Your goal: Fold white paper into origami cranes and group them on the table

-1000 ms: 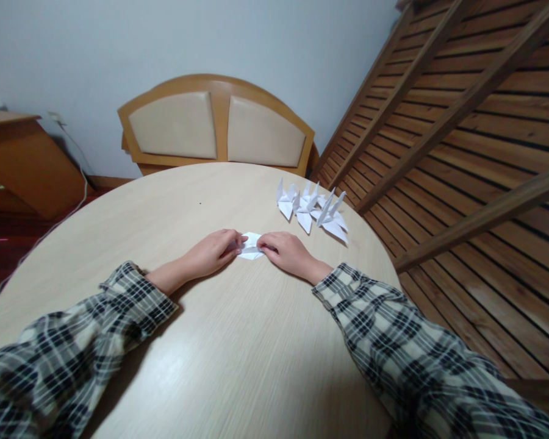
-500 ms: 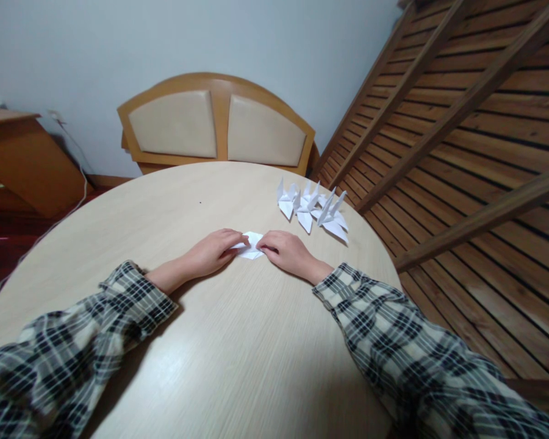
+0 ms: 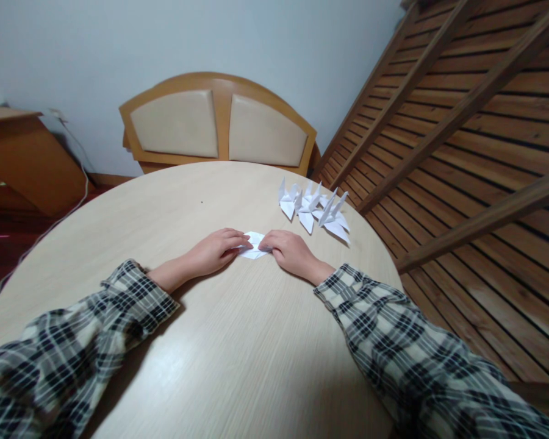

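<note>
Head view. The left hand point(image 3: 213, 250) lies palm-down on the round table point(image 3: 238, 366), fingers drawn narrow, with its tips on the left edge of the folded white paper point(image 3: 255, 246). The right hand point(image 3: 291, 253) mirrors it, knuckles up, fingertips bunched on the paper's right edge. The paper lies flat on the tabletop between the two hands, slightly past the table's middle. Whether the tips pinch a flap or only press it down cannot be told. Both forearms in plaid sleeves point(image 3: 132, 299) rest on the table.

A cluster of finished paper cranes point(image 3: 315, 209) stands near the far right rim, apart from the hands. A padded wooden chair point(image 3: 219, 125) stands behind the table. A slatted wood wall point(image 3: 462, 122) is at right.
</note>
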`<state>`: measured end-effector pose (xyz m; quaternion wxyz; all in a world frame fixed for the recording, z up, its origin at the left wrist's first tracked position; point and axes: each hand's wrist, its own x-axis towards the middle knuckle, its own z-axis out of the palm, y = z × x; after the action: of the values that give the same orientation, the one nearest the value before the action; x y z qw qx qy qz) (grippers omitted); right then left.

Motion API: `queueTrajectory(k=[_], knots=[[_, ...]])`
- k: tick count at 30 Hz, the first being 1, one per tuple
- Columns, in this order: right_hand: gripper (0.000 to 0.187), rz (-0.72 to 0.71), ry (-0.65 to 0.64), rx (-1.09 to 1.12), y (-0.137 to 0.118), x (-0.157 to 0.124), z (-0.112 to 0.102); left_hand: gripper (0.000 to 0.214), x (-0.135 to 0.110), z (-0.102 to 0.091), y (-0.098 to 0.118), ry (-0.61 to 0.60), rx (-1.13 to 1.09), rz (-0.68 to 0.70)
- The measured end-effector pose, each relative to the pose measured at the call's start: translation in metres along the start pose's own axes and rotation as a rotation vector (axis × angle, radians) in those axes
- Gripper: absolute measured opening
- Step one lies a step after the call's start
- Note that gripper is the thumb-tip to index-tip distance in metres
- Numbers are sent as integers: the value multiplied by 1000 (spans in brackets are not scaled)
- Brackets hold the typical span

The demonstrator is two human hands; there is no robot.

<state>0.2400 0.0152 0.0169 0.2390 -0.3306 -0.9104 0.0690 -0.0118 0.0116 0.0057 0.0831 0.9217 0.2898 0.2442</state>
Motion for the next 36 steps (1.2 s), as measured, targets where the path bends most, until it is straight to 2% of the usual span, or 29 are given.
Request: queueTrajectory(k=[13, 29, 36], knots=[[30, -32, 8, -10, 3, 1, 4, 28, 1, 0, -1, 2, -15, -5], [32, 97, -19, -50, 0, 1, -2, 27, 1, 0, -1, -12, -14, -23], [31, 108, -26, -72, 0, 1, -2, 32, 1, -2, 1, -28, 0, -21]])
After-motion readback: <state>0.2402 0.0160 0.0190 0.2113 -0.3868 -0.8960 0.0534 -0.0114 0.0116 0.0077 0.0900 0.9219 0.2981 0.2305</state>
